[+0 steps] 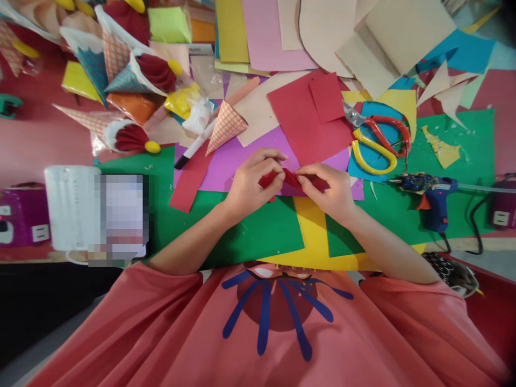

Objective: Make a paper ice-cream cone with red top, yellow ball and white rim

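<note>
Pinched between thumb and fingers of both the left hand (pixel 257 180) and the right hand (pixel 328 189), a red piece (pixel 291 179) is held in from the middle of the worktop's (pixel 72 142) near edge. Folding or creasing seems the step in hand; the next move likely calls for steady, even pressure.

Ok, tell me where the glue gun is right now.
In the head view, the glue gun lies at the right on the green sheet, below and right of the scissors and to the right of the right hand.
</note>
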`<state>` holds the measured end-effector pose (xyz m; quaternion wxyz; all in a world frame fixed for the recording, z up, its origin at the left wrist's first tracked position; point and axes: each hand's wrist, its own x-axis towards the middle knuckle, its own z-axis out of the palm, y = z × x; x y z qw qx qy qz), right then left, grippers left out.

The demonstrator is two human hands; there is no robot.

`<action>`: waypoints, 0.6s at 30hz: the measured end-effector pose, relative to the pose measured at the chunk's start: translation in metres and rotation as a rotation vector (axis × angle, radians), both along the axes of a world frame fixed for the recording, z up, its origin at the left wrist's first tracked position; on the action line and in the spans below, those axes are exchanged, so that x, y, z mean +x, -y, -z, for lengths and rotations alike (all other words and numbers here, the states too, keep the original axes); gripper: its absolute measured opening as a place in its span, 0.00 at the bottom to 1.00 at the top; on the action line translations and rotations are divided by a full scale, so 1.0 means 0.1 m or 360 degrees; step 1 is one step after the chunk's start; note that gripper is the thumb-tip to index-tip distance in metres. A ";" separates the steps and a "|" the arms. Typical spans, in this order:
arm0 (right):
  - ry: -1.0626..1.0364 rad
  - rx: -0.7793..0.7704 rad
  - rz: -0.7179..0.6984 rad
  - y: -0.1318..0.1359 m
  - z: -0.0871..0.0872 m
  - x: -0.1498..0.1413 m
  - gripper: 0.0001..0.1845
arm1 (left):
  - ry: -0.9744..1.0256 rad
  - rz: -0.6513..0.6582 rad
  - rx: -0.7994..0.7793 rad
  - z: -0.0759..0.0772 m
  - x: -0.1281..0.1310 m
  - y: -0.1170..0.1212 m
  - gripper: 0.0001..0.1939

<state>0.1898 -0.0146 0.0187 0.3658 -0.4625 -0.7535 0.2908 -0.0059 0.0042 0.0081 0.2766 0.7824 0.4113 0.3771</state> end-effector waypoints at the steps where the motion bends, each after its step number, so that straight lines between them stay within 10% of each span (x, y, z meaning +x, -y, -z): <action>1: 0.0019 0.0000 0.0002 0.00 0.00 0.00 0.07 | -0.0008 0.0009 -0.0007 0.00 0.00 0.00 0.06; 18: 0.0043 -0.0054 0.0007 0.00 0.01 -0.03 0.08 | -0.0027 0.0136 0.0023 0.01 0.03 0.03 0.06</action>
